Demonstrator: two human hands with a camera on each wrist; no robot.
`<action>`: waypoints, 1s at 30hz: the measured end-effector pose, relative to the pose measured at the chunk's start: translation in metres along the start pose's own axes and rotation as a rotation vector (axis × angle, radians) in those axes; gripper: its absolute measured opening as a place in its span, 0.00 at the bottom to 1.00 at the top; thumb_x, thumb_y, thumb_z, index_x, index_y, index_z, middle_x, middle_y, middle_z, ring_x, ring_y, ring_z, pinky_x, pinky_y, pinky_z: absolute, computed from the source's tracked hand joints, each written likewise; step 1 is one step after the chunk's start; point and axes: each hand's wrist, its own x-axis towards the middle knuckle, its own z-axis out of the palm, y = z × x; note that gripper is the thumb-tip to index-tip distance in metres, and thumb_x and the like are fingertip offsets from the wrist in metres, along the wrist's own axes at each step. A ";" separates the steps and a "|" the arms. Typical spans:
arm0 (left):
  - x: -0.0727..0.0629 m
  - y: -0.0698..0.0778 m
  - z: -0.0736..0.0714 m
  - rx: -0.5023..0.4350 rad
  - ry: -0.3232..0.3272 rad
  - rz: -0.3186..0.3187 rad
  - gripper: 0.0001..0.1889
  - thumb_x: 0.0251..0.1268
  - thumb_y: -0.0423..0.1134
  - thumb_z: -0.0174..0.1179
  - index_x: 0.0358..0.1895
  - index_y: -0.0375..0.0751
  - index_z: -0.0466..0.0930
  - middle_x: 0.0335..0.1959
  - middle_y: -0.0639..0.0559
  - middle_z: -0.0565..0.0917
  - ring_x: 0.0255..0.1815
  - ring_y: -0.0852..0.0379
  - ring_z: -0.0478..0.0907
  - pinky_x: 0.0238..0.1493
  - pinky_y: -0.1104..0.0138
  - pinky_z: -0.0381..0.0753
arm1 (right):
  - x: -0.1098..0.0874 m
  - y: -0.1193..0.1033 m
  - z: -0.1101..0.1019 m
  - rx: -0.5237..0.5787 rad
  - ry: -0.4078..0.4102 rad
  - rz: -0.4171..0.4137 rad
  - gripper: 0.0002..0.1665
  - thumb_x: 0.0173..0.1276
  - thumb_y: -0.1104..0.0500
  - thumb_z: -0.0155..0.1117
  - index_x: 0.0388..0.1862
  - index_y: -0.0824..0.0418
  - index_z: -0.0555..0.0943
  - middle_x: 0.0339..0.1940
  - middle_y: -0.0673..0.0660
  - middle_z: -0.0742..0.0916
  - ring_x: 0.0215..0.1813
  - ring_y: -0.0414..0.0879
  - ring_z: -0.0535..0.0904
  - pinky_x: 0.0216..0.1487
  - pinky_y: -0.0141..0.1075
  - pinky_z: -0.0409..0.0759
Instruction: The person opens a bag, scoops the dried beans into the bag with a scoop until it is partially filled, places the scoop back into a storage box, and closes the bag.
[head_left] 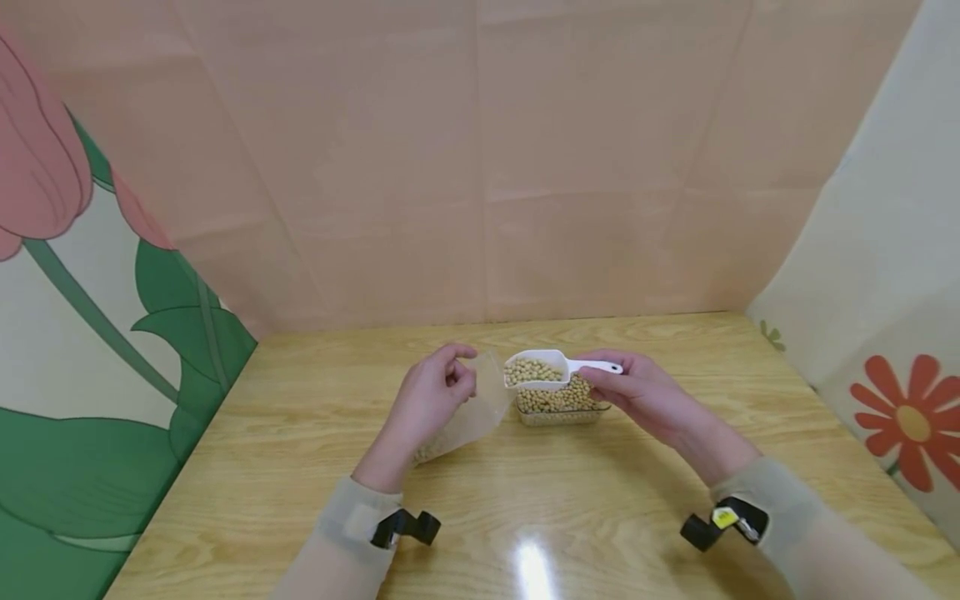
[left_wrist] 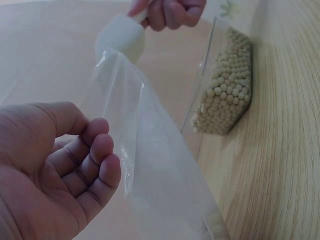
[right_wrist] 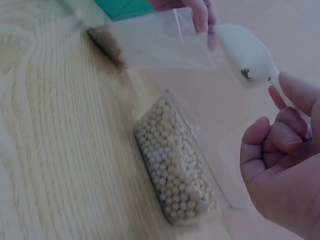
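My right hand (head_left: 647, 392) grips the handle of a white scoop (head_left: 553, 384), held level over a clear box (head_left: 564, 418) and heaped with pale soybeans (head_left: 531, 370). The scoop's front edge points left toward a clear plastic bag (head_left: 483, 404). My left hand (head_left: 435, 385) pinches the bag's upper edge between thumb and fingers, holding it upright. A few beans lie at the bottom of the bag, seen in the left wrist view. Soybeans (right_wrist: 172, 165) fill much of the box, which stands on the table below the scoop.
Light wood-grain table (head_left: 300, 467) lies under everything. A plain pinkish backdrop (head_left: 480, 167) rises behind it, with a tulip-patterned sheet (head_left: 67, 375) on the left and a red-flower sheet (head_left: 900, 333) on the right. Each wrist wears a strapped camera (head_left: 405, 527).
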 end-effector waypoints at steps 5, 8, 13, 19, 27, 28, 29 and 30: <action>0.000 0.001 0.000 0.001 -0.003 -0.004 0.18 0.79 0.33 0.59 0.68 0.42 0.83 0.32 0.60 0.86 0.34 0.57 0.84 0.33 0.60 0.79 | 0.003 -0.006 0.009 -0.085 0.024 0.027 0.12 0.84 0.59 0.68 0.59 0.60 0.90 0.52 0.53 0.88 0.49 0.43 0.82 0.55 0.36 0.84; -0.001 0.001 0.000 0.001 -0.003 0.001 0.18 0.80 0.33 0.59 0.67 0.41 0.83 0.32 0.60 0.86 0.34 0.57 0.84 0.35 0.60 0.80 | 0.004 -0.009 0.013 -0.124 0.034 0.043 0.15 0.82 0.57 0.70 0.61 0.62 0.89 0.53 0.54 0.88 0.51 0.45 0.82 0.55 0.37 0.84; -0.002 0.001 0.000 -0.003 -0.002 0.003 0.18 0.79 0.32 0.59 0.67 0.40 0.83 0.32 0.60 0.87 0.35 0.57 0.84 0.38 0.58 0.81 | 0.005 -0.014 0.020 -0.187 0.049 0.053 0.21 0.81 0.54 0.72 0.64 0.67 0.87 0.48 0.54 0.87 0.49 0.46 0.80 0.54 0.38 0.82; -0.002 0.002 0.000 -0.004 0.001 0.004 0.16 0.80 0.33 0.58 0.65 0.42 0.84 0.33 0.60 0.87 0.34 0.57 0.84 0.34 0.59 0.80 | 0.005 -0.020 0.025 -0.277 0.048 0.038 0.24 0.81 0.51 0.72 0.64 0.67 0.87 0.44 0.55 0.86 0.45 0.47 0.79 0.51 0.40 0.79; -0.002 0.002 0.000 0.010 0.009 0.013 0.16 0.80 0.32 0.58 0.64 0.43 0.84 0.32 0.60 0.86 0.33 0.58 0.84 0.34 0.58 0.81 | 0.007 -0.026 0.030 -0.349 0.046 0.028 0.23 0.80 0.50 0.74 0.63 0.64 0.89 0.40 0.53 0.85 0.44 0.52 0.79 0.50 0.43 0.76; -0.002 0.002 0.000 0.010 0.009 0.012 0.16 0.80 0.33 0.58 0.64 0.43 0.84 0.32 0.60 0.86 0.33 0.58 0.84 0.35 0.58 0.81 | 0.007 -0.027 0.031 -0.358 0.050 0.030 0.23 0.79 0.49 0.74 0.63 0.63 0.89 0.40 0.53 0.85 0.44 0.51 0.79 0.49 0.43 0.76; -0.002 0.003 0.000 0.010 0.009 0.012 0.16 0.80 0.33 0.59 0.64 0.43 0.84 0.32 0.60 0.86 0.33 0.58 0.84 0.35 0.58 0.81 | 0.007 -0.028 0.032 -0.369 0.054 0.030 0.23 0.79 0.49 0.74 0.63 0.63 0.90 0.39 0.53 0.85 0.43 0.51 0.78 0.48 0.42 0.76; -0.002 0.003 0.000 0.010 0.009 0.011 0.16 0.80 0.33 0.59 0.64 0.43 0.84 0.32 0.60 0.86 0.33 0.58 0.84 0.35 0.58 0.81 | 0.007 -0.029 0.032 -0.382 0.059 0.030 0.23 0.78 0.49 0.75 0.62 0.62 0.90 0.38 0.53 0.84 0.42 0.50 0.78 0.46 0.42 0.75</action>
